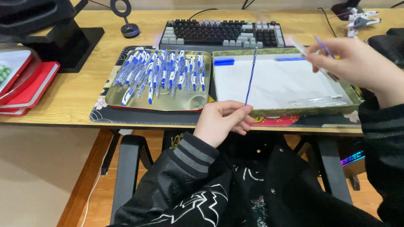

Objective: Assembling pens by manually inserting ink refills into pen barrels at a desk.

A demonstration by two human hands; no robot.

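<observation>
My left hand [221, 122] rests at the desk's front edge and pinches the lower end of a thin blue refill [251, 75] that stands upright over the box's left wall. Raised at the right, my right hand [357, 65] holds a clear pen barrel [299, 47] and another thin blue piece [324, 46]. Beneath both hands sits a green-rimmed box [294, 111] with a white floor. In it lie blue caps [223, 62], a blue refill [290, 59] and clear barrels [317, 101].
A gold metal tray [160, 103] left of the box holds several blue-and-white pens [162, 73]. A keyboard [223, 32] lies behind both. Red notebooks [29, 90] and a black stand [63, 40] are at the left, a small toy figure [360, 19] at the far right.
</observation>
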